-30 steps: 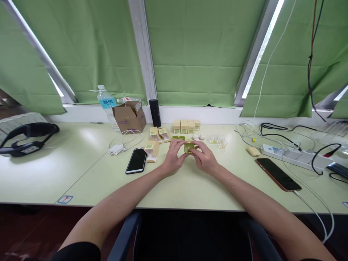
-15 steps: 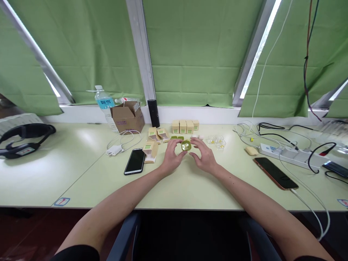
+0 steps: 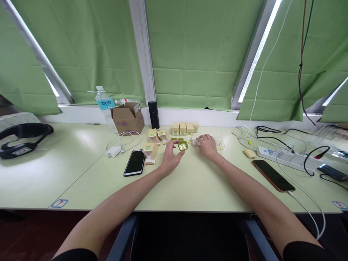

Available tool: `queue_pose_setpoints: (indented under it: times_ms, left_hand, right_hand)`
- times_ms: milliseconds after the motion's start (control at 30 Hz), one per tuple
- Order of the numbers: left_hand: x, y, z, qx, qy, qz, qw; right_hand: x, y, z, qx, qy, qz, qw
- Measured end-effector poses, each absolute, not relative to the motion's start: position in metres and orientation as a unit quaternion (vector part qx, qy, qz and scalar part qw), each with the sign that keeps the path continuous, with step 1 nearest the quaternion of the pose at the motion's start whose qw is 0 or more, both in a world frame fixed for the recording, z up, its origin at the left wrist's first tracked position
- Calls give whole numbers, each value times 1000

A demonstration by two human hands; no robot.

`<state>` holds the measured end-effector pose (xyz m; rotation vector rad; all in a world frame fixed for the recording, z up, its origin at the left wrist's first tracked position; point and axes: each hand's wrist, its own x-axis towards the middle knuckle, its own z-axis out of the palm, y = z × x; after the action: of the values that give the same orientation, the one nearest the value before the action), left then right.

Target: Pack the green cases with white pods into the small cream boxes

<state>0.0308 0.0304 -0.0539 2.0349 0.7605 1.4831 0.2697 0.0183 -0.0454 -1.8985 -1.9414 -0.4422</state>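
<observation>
My left hand grips a small green square dish between thumb and fingers, tilted so its hollow inside faces me. My right hand is apart from it, reaching down to the table beside small white pieces. Its fingers are bent together, and what is under the fingertips is hidden. Behind the dish lie flat green pieces. Small clear containers with yellow bits stand just right of my right hand, partly covered by it.
Several small cream boxes stand in a row at the back. Opened cream boxes lie left, beside a black phone. A cardboard box and water bottle stand behind. Rightward are another phone, a power strip and cables.
My right hand has left the green dish and moved right and back to the white pieces. My left hand keeps the dish, shifted slightly left.
</observation>
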Motion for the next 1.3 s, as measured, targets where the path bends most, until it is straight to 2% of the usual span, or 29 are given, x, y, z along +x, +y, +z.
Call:
queue_pose_setpoints:
  times_ms: [200, 400, 467, 567, 600, 667, 833, 1300]
  left_hand:
    - [30, 32, -54, 753, 270, 547, 246]
    - [29, 29, -52, 756, 248, 545, 266]
    - [29, 27, -50, 753, 245, 543, 282]
    - [29, 26, -50, 751, 255, 537, 287]
    - [29, 26, -51, 752, 261, 535, 282]
    - [29, 27, -52, 757, 271, 532, 266]
    - [27, 25, -52, 779, 248, 527, 233]
    - [27, 18, -52, 811, 207, 514, 187]
  right_hand:
    - [257, 33, -47, -689, -686, -145, 187]
    - [258, 32, -45, -703, -657, -113, 247]
    - [258, 27, -43, -701, -627, -57, 335]
    - [253, 11, -42, -621, -548, 126, 546]
    - [250, 5, -43, -583, -525, 182, 594]
    - [242, -10, -45, -528, -505, 247, 636]
    - [221, -32, -47, -480, -516, 280, 651]
    - [198, -46, -43, -515, -567, 210, 608]
